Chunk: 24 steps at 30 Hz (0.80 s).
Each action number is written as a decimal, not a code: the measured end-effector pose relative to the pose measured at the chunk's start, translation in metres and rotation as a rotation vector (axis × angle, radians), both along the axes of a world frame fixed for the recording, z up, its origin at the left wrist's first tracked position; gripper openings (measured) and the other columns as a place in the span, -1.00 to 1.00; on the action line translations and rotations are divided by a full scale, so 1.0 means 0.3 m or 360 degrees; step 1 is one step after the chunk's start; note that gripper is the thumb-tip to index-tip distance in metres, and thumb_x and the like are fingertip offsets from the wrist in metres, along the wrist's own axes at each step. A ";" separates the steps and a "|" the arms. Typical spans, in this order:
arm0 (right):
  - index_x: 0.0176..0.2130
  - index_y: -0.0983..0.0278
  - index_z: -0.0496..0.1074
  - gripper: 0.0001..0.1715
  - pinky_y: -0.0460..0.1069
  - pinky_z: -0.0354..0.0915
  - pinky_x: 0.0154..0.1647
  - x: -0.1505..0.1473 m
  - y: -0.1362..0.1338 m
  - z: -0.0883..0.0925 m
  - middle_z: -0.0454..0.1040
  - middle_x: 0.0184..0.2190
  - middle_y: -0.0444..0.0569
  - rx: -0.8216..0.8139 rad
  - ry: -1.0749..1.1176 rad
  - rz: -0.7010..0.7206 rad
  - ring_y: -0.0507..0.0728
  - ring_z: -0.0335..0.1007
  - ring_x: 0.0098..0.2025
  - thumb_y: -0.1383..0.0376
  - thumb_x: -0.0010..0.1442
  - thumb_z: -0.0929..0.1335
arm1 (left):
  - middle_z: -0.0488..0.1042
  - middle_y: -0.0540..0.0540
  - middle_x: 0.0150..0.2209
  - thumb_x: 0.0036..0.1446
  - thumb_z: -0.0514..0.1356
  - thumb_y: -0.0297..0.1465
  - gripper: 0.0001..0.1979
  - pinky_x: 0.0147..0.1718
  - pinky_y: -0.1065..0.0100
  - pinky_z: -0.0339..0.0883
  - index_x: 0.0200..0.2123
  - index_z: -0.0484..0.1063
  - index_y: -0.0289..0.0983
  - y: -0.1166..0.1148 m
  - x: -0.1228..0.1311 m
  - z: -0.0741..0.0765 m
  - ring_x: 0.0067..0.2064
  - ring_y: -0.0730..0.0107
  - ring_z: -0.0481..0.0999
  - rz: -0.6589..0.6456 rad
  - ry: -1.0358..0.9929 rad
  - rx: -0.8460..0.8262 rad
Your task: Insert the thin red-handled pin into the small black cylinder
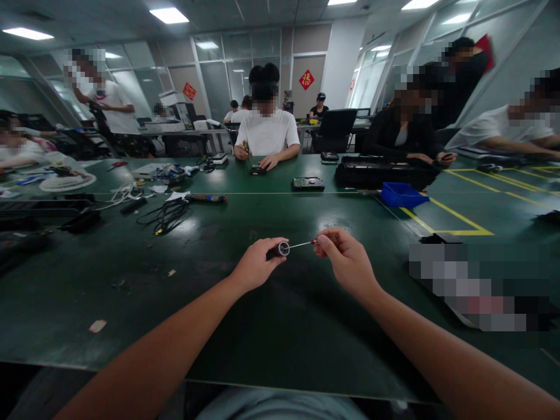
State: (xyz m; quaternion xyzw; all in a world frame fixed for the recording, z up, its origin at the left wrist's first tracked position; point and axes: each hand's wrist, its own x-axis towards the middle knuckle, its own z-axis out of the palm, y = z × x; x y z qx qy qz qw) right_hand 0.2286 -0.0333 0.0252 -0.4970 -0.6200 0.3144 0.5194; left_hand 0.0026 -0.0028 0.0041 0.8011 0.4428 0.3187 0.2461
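My left hand (258, 262) is closed round a dark cylinder (284, 249) with a bright, ring-shaped open end facing right and toward me. In my right hand (343, 254) is a thin screwdriver (301, 244), pinched near the red part where its handle begins. Most of that handle is hidden by my fingers. The slim metal shaft runs left to the cylinder's open end, and its tip appears to be inside the ring. Both hands are held over the green tabletop (262, 332).
Beyond my hands lie a hard drive (308, 184), a blue bin (403, 195) and a long black casing (380, 172). Left are a corded tool (205, 199) and a coiled cable (168, 216). Across the table a person in a white shirt (268, 131) works on a small device.
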 end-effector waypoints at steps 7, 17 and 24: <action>-0.19 0.23 0.44 -0.70 0.08 0.39 -0.25 0.000 -0.001 0.004 0.54 -0.41 -0.05 0.0002 -0.0036 -0.0020 0.12 0.48 -0.35 0.06 0.30 0.33 | 0.51 -0.07 0.06 0.21 0.26 -0.42 -0.58 0.14 0.09 0.28 0.14 0.43 -0.13 -0.005 0.001 0.010 0.09 0.19 0.45 -0.0007 0.0007 -0.0019; -0.25 0.25 0.52 -0.56 0.05 0.35 -0.33 0.009 -0.001 0.009 0.59 -0.40 0.00 -0.0034 -0.0232 -0.0209 0.15 0.52 -0.37 -0.07 0.25 0.36 | 0.52 -0.07 0.04 0.20 0.28 -0.43 -0.58 0.14 0.13 0.27 0.13 0.44 -0.13 -0.002 0.002 0.010 0.07 0.21 0.46 -0.0002 0.0000 -0.0001; -0.26 0.25 0.53 -0.53 0.03 0.30 -0.38 0.011 -0.003 0.013 0.57 -0.45 -0.02 -0.0016 -0.0288 -0.0260 0.14 0.49 -0.41 -0.09 0.25 0.34 | 0.52 -0.06 0.05 0.20 0.28 -0.43 -0.56 0.14 0.12 0.26 0.15 0.43 -0.12 -0.003 0.000 0.015 0.08 0.21 0.45 -0.0001 -0.0002 -0.0018</action>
